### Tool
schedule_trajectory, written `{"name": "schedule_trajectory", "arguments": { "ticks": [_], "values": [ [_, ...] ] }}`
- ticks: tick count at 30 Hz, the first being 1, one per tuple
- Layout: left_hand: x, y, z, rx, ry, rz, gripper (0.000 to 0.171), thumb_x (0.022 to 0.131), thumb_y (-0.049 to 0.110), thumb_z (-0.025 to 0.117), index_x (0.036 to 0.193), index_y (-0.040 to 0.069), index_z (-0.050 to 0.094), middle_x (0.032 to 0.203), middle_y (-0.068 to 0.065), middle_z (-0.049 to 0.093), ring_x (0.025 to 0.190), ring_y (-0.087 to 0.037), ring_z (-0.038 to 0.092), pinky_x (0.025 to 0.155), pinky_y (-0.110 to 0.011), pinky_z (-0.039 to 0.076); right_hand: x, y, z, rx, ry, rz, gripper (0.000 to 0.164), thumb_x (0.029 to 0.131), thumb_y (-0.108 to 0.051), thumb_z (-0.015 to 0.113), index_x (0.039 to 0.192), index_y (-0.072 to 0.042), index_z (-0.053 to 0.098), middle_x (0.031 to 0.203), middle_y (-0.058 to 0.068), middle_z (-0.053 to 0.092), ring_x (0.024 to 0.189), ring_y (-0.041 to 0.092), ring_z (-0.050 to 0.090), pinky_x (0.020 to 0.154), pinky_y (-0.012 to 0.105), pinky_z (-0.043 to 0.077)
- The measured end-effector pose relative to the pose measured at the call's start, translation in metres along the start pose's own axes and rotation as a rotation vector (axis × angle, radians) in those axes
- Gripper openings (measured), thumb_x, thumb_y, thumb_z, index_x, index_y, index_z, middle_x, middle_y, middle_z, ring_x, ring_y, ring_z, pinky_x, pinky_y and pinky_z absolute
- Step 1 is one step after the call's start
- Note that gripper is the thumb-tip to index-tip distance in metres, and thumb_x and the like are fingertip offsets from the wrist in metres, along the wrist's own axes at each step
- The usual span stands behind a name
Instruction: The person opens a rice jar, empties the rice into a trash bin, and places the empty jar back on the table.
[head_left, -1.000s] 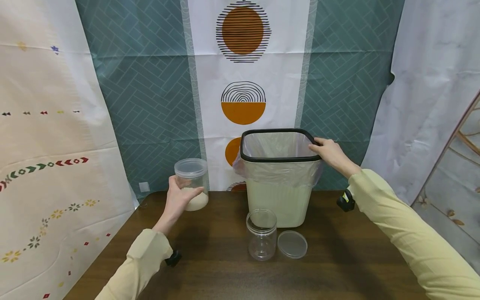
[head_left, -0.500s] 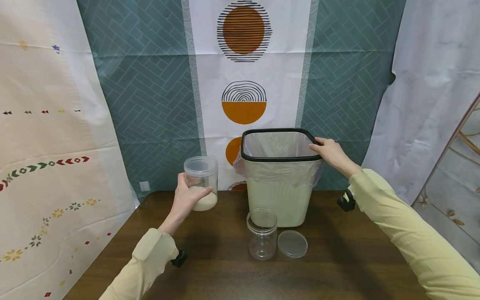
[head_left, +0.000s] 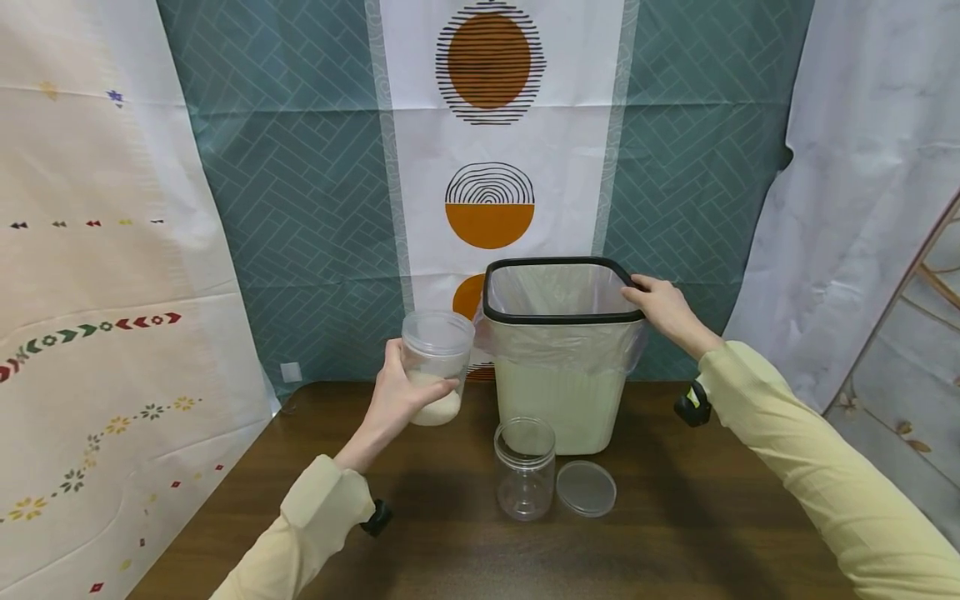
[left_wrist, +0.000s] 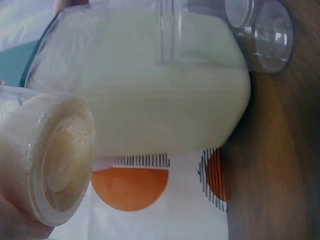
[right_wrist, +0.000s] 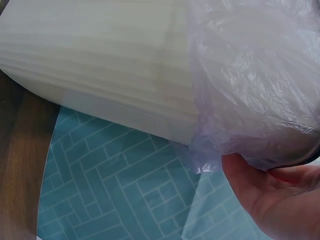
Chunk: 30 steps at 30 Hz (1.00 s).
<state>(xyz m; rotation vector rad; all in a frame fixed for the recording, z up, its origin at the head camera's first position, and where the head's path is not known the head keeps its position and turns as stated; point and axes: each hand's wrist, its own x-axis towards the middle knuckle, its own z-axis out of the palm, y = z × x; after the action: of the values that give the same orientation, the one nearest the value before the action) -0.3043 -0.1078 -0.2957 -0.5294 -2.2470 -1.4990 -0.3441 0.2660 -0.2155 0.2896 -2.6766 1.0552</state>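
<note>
My left hand (head_left: 397,392) grips a clear plastic jar (head_left: 437,367) with pale, whitish contents in its lower part. The jar tilts slightly and hangs above the table, left of the bin. Its base (left_wrist: 62,160) faces the camera in the left wrist view. My right hand (head_left: 663,308) holds the black rim of a pale green trash bin (head_left: 558,396) at its right corner, thumb over the edge. A thin translucent bag (right_wrist: 255,75) lines the bin and hangs over its outside; part of the right fingers is hidden behind it.
An empty clear jar (head_left: 525,475) stands without a lid in front of the bin. A flat translucent lid (head_left: 587,488) lies just right of it on the brown wooden table (head_left: 465,558). Patterned cloths (head_left: 300,208) hang behind the table and at the sides.
My left hand has carried the jar rightward toward the bin, tipping it slightly. The right hand keeps its hold on the rim; bin, empty jar and lid have stayed put.
</note>
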Motion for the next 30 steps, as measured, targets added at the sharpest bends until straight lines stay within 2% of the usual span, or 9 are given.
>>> {"name": "schedule_trajectory", "arguments": {
  "ticks": [10,20,23,27,30],
  "values": [
    [-0.005,0.018,0.007,0.077,-0.018,0.067,0.075,0.061,0.025,0.082,0.116,0.007,0.035,0.107,-0.009,0.052,0.093,-0.024,0.049,0.073,-0.038,0.039,-0.002,0.001,0.000,-0.010,0.042,-0.014,0.056,0.096,-0.029,0.039,0.133,0.012,0.027,0.129,0.030,0.036,0.117,0.041,0.035,0.091,0.051,0.030],
    [-0.002,0.025,0.012,0.122,-0.041,0.111,0.075,0.060,0.024,0.082,0.116,0.006,0.034,0.106,-0.010,0.050,0.093,-0.024,0.048,0.075,-0.038,0.039,-0.009,0.001,-0.003,-0.051,0.089,-0.049,0.068,0.095,-0.046,0.033,0.131,0.011,0.033,0.128,0.030,0.037,0.116,0.042,0.035,0.090,0.052,0.030],
    [-0.002,0.027,0.014,0.133,-0.041,0.129,0.075,0.059,0.024,0.082,0.114,0.005,0.035,0.105,-0.010,0.050,0.092,-0.024,0.049,0.074,-0.038,0.040,-0.013,0.000,-0.005,-0.044,0.117,-0.053,0.071,0.094,-0.048,0.033,0.132,0.011,0.031,0.130,0.030,0.035,0.114,0.043,0.037,0.089,0.052,0.031],
    [-0.002,0.029,0.017,0.143,-0.046,0.135,0.075,0.058,0.022,0.082,0.114,0.007,0.036,0.105,-0.009,0.051,0.091,-0.024,0.049,0.072,-0.037,0.041,-0.019,-0.004,-0.006,-0.012,0.168,-0.070,0.072,0.094,-0.049,0.035,0.135,0.010,0.027,0.131,0.030,0.034,0.104,0.044,0.047,0.085,0.052,0.035],
    [0.000,0.032,0.019,0.154,-0.061,0.141,0.075,0.057,0.022,0.083,0.114,0.007,0.037,0.105,-0.009,0.051,0.090,-0.023,0.049,0.072,-0.036,0.041,-0.024,-0.005,-0.007,0.017,0.243,-0.094,0.070,0.093,-0.047,0.038,0.136,0.008,0.027,0.129,0.029,0.037,0.105,0.043,0.047,0.084,0.052,0.036]
  ]
}}
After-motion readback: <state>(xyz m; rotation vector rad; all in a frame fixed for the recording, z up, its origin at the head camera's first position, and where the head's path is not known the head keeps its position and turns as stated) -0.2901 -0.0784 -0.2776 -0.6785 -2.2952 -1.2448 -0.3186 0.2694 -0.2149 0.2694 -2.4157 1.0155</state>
